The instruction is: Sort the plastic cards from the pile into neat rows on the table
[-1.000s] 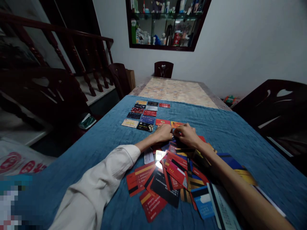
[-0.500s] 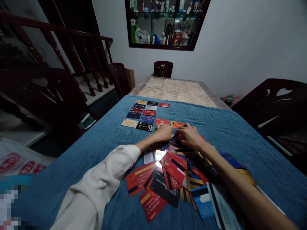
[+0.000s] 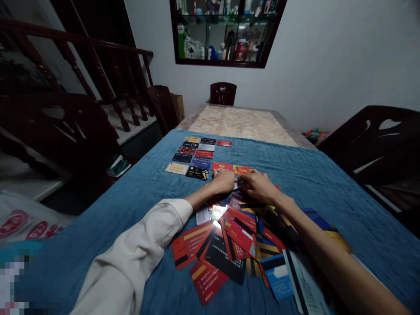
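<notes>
My left hand (image 3: 225, 180) and my right hand (image 3: 257, 183) are close together just beyond a loose heap of plastic cards (image 3: 241, 232). The fingers of both are bent and closed around a small card (image 3: 235, 186), of which only a pale edge shows between them. Right beyond my left fingers lies a red card (image 3: 222, 166). An orange card (image 3: 243, 169) lies flat beyond my right fingertips. To the left, several cards sit face up in rows, among them a black card (image 3: 197, 173) and a cream card (image 3: 176, 168). My right forearm passes over the heap's right side.
A blue cloth (image 3: 144, 192) covers the near table, and a patterned tabletop (image 3: 239, 122) shows beyond. Dark wooden chairs stand around, one at the far end (image 3: 223, 93) and one at right (image 3: 377, 144). A white plastic bag (image 3: 29, 214) is at left.
My right hand's fingers and wrist have shifted slightly, and a pale edge shows more between the hands. My left hand stays nearly in place. The view has tilted a little.
</notes>
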Tool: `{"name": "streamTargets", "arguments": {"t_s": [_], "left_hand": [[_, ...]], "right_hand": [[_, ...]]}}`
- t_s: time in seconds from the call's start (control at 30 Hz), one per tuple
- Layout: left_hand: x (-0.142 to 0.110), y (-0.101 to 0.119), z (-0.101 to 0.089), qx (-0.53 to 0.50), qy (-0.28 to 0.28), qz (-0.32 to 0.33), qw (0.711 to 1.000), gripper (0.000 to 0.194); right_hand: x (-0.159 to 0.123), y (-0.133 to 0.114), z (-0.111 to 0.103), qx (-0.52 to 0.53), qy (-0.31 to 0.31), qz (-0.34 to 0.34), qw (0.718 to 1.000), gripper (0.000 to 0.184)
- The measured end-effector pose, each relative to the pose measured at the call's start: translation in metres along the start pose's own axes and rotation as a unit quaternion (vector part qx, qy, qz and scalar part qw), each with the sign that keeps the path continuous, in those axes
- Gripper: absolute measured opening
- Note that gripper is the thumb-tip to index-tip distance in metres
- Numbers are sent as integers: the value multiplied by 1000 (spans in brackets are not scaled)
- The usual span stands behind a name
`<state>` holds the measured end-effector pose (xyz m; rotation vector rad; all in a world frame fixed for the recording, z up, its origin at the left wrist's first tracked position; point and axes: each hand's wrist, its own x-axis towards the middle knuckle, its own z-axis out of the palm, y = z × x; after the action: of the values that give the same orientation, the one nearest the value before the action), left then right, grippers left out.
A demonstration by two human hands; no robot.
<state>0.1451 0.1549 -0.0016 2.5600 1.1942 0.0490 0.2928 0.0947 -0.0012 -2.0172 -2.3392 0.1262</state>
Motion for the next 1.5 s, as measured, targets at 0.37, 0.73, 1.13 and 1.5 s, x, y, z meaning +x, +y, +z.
{"name": "streamTargets", "arguments": {"t_s": [0.37,0.73,1.13,1.5], "left_hand": [[-10,3,-17,-23,-25,-37,999,26],[5,-15,-13,-64,63,-73,993,25],[7,-27,-24,-143,183,-59,971,24],[4,-26,-36,-160,219,-71,960,24]], "right_hand": [[4,1,2,9,-18,-8,1000,18],[4,-1,-6,5,-33,5,999,19],[17,-2,1,107,50,3,993,27],[28,-3,0,268,104,16,958,22]]}}
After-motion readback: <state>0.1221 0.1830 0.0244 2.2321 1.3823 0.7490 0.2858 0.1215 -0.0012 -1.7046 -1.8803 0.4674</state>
